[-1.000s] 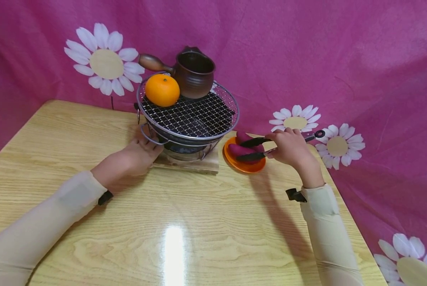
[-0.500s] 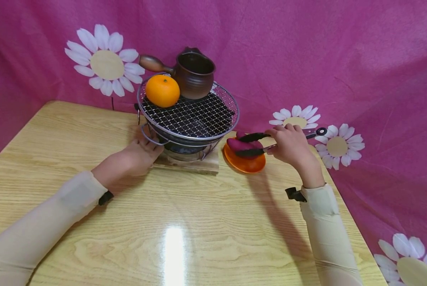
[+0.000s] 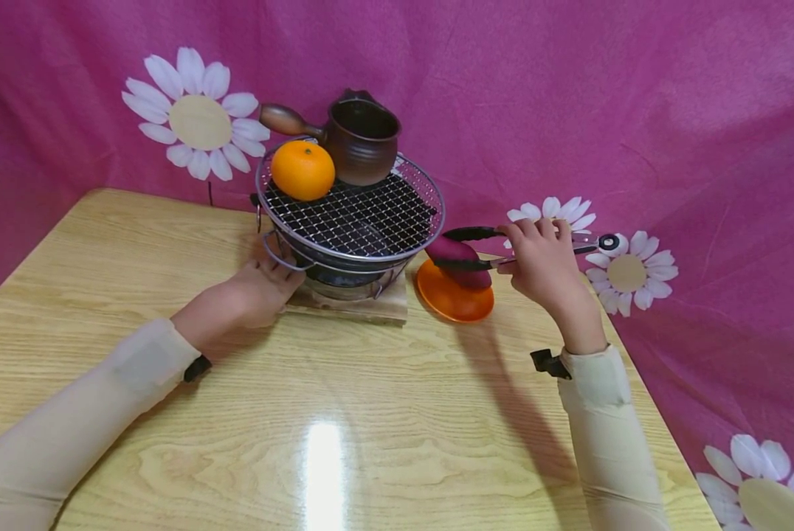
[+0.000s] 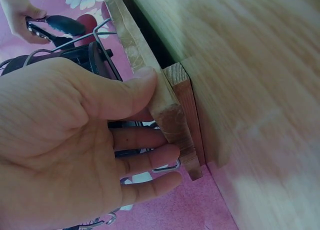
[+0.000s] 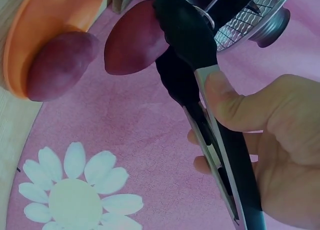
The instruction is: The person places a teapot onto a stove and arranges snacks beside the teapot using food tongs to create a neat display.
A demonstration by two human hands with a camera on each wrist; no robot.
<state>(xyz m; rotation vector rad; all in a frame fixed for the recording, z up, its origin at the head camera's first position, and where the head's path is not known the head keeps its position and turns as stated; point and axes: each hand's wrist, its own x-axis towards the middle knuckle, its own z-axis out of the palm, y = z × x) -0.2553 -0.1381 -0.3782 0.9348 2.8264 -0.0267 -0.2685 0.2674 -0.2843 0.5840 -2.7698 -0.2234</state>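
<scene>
A round, dark grill topped with silver wire mesh (image 3: 384,225) stands on a flat, pale wooden board (image 3: 370,308). At the grill's lower left, the left hand (image 3: 257,293) rests against the corner of that board, its fingers extended, with the thumb on the front edge and the fingertips at the end. To the right of the grill, the right hand (image 3: 543,262) grips a pair of black-tipped metal tongs (image 5: 185,32), whose tips are closed around a purple, oval, sweet-potato-like item (image 5: 132,42). The gripped item is raised over a shallow, round, bright orange plate (image 3: 460,304) just beside the grill, near its rim; a second purple oval item (image 5: 62,65) lies in the plate, apart from the first. On the grill's mesh, toward the back, sits a dark brown, rounded pot (image 3: 364,153) with a stubby side handle pointing left, and a whole, smooth orange fruit (image 3: 302,171) rests at the mesh's left side. Behind the grill hangs a magenta cloth printed with white daisies (image 3: 570,110), and beneath it all spreads a light wood-grain table (image 3: 384,383).
</scene>
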